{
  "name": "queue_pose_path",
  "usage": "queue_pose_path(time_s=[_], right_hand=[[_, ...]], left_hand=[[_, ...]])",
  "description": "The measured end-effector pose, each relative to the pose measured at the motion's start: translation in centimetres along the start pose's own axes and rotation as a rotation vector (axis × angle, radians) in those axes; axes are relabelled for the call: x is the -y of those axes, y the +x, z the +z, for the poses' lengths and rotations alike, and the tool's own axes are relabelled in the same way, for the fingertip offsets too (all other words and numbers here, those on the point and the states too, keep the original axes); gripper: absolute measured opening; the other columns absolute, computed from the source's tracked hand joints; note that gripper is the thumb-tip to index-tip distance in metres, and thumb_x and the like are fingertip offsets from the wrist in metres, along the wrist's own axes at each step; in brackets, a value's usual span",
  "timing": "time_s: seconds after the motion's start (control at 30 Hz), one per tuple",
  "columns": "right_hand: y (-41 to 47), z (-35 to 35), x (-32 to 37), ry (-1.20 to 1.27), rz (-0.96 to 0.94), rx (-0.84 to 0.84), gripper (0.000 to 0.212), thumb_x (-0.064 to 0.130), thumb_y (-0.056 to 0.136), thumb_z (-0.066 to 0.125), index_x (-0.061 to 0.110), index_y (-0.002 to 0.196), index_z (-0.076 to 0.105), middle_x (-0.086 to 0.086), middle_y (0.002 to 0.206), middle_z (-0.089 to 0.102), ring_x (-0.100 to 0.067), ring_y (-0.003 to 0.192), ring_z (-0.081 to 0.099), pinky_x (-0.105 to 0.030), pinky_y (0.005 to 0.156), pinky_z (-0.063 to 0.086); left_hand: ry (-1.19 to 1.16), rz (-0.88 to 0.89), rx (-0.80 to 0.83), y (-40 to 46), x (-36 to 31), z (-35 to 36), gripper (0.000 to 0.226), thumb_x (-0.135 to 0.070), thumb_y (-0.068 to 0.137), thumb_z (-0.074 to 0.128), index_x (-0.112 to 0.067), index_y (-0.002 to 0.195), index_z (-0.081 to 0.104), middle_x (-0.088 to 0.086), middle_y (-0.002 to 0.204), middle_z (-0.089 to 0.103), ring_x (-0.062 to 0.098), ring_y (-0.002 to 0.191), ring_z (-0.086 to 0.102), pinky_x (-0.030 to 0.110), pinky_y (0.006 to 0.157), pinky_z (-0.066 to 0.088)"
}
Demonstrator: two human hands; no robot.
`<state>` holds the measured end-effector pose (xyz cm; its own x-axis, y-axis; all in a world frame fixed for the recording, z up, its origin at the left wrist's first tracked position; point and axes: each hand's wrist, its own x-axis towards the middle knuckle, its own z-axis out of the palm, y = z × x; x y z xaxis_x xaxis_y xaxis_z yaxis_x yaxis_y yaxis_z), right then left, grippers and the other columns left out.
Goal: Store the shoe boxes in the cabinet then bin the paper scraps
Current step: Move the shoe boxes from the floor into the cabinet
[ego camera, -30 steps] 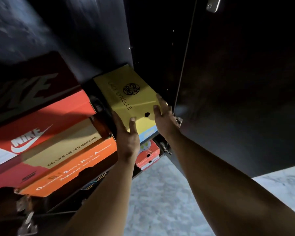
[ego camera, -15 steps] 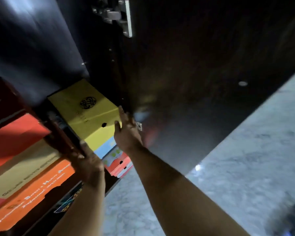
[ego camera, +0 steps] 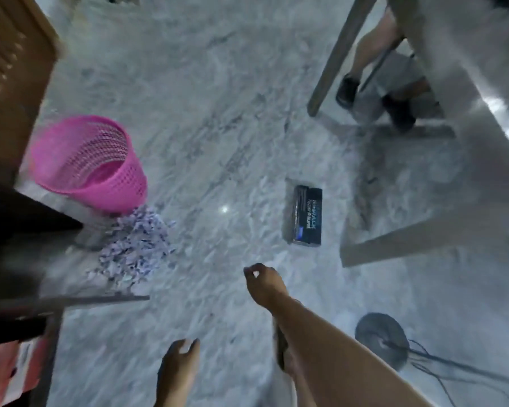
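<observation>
Shoe box (ego camera: 306, 217), dark with blue print, lies flat on the marble floor (ego camera: 218, 83) at about 3 o'clock from the frame's centre, well apart from the cabinet (ego camera: 15, 230), whose dark edge shows only at 9 o'clock. That leaves at least 1 box to store, as far as this view shows. The paper scraps (ego camera: 135, 248) sit in a loose heap at 8 o'clock, just beside the foot of the pink basket (ego camera: 91, 163), which stands at 10 o'clock and looks empty through its mesh, so the binning appears not yet begun. The right hand (ego camera: 263, 284) hangs over bare floor at 6 o'clock, fingers loosely curled and holding nothing; the left hand (ego camera: 180, 367) is lower, near the bottom edge, fingers relaxed and also empty. Both are well apart from the box and the scraps. Much is hard to read: the frame is smeared with motion, the cabinet's inside is hidden, and a red shape (ego camera: 3, 368) at 7 o'clock, cut off by the edge, may be another box, though I cannot tell. At 1 o'clock a seated person's legs (ego camera: 365, 54) show beneath a table (ego camera: 467, 98).
</observation>
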<state>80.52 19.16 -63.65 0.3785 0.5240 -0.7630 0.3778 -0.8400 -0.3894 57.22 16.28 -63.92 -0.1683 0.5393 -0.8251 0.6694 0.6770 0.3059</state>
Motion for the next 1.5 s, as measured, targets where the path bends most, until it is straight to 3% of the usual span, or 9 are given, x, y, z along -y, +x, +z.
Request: queue_pose_path(time_s=[0.3, 0.5, 0.63, 0.73, 0.9, 1.07, 1.2, 1.37, 1.5], right_hand=[[19.2, -15.2, -14.4, 0.245, 0.236, -0.192, 0.045, 0.052, 0.1, 0.046, 0.026, 0.133, 0.062, -0.01, 0.134, 0.063, -0.032, 0.124, 0.057, -0.04, 0.105, 0.047], [34.8, -15.8, -21.1, 0.377, 0.314, -0.253, 0.057, 0.045, 0.096, 0.061, 0.017, 0.144, 0.048, -0.012, 0.13, 0.065, -0.032, 0.116, 0.063, -0.037, 0.094, 0.052], [42.0, -14.3, -23.1, 0.467, 0.275, -0.235, 0.07, 0.028, 0.09, 0.071, 0.017, 0.15, 0.036, -0.008, 0.134, 0.062, -0.031, 0.121, 0.061, -0.039, 0.099, 0.051], [43.4, -12.3, -24.0, 0.572, 0.217, -0.199, 0.062, 0.021, 0.083, 0.07, 0.027, 0.139, 0.045, 0.001, 0.121, 0.068, -0.027, 0.11, 0.067, -0.039, 0.078, 0.056], [39.7, -10.6, -23.8, 0.675, 0.137, -0.208, 0.057, 0.011, 0.078, 0.063, 0.042, 0.124, 0.052, 0.008, 0.113, 0.07, -0.017, 0.103, 0.069, -0.041, 0.082, 0.062], [33.1, -10.7, -20.9, 0.67, 0.072, -0.153, 0.051, -0.003, 0.091, 0.061, 0.036, 0.123, 0.056, 0.015, 0.103, 0.072, 0.004, 0.086, 0.069, -0.014, 0.061, 0.054], [27.7, -10.6, -17.4, 0.606, 0.026, -0.115, 0.05, 0.006, 0.088, 0.065, 0.038, 0.126, 0.06, 0.016, 0.101, 0.075, -0.004, 0.092, 0.071, -0.026, 0.07, 0.06], [18.6, -9.5, -12.2, 0.526, -0.024, -0.032, 0.052, 0.012, 0.087, 0.066, 0.05, 0.121, 0.056, 0.017, 0.101, 0.074, -0.004, 0.093, 0.07, -0.019, 0.073, 0.055], [8.5, -7.6, -8.7, 0.481, -0.031, 0.047, 0.067, 0.015, 0.087, 0.068, 0.062, 0.129, 0.046, 0.019, 0.101, 0.072, -0.011, 0.096, 0.071, -0.033, 0.083, 0.061]], left_hand=[[0.178, 0.292, 0.196, 10.3, -24.3, 19.9, 0.042, -0.04, 0.097, 0.061, -0.022, 0.134, 0.059, 0.007, 0.131, 0.065, 0.028, 0.104, 0.066, 0.034, 0.085, 0.055], [0.233, 0.297, 0.387, 23.2, -30.2, 34.3, 0.049, -0.041, 0.093, 0.066, -0.022, 0.138, 0.057, 0.009, 0.135, 0.064, 0.031, 0.115, 0.065, 0.039, 0.094, 0.055], [0.137, 0.251, 0.477, 29.7, -32.4, 40.7, 0.063, -0.026, 0.099, 0.06, -0.018, 0.156, 0.034, 0.008, 0.148, 0.051, 0.025, 0.127, 0.057, 0.033, 0.096, 0.048], [0.118, 0.285, 0.54, 30.5, -31.9, 42.6, 0.059, -0.015, 0.094, 0.062, -0.02, 0.149, 0.041, 0.003, 0.129, 0.062, 0.021, 0.11, 0.062, 0.031, 0.088, 0.052], [0.115, 0.277, 0.49, 28.5, -29.7, 40.5, 0.048, -0.009, 0.09, 0.06, -0.026, 0.134, 0.05, 0.0, 0.119, 0.069, 0.018, 0.101, 0.067, 0.036, 0.085, 0.057], [0.072, 0.281, 0.386, 24.3, -27.1, 35.4, 0.045, -0.019, 0.094, 0.055, -0.03, 0.137, 0.049, -0.005, 0.121, 0.069, 0.018, 0.104, 0.068, 0.043, 0.093, 0.056], [0.03, 0.274, 0.314, 19.8, -25.2, 30.7, 0.046, -0.015, 0.094, 0.052, -0.031, 0.137, 0.05, -0.006, 0.12, 0.068, 0.021, 0.105, 0.068, 0.042, 0.095, 0.055], [-0.057, 0.237, 0.204, 11.7, -21.4, 22.9, 0.046, -0.027, 0.087, 0.049, -0.028, 0.134, 0.051, -0.007, 0.111, 0.065, 0.025, 0.103, 0.066, 0.041, 0.091, 0.054], [-0.143, 0.21, 0.134, 3.6, -16.2, 15.1, 0.043, -0.019, 0.096, 0.054, -0.031, 0.138, 0.05, -0.009, 0.117, 0.064, 0.022, 0.101, 0.068, 0.038, 0.085, 0.056]])
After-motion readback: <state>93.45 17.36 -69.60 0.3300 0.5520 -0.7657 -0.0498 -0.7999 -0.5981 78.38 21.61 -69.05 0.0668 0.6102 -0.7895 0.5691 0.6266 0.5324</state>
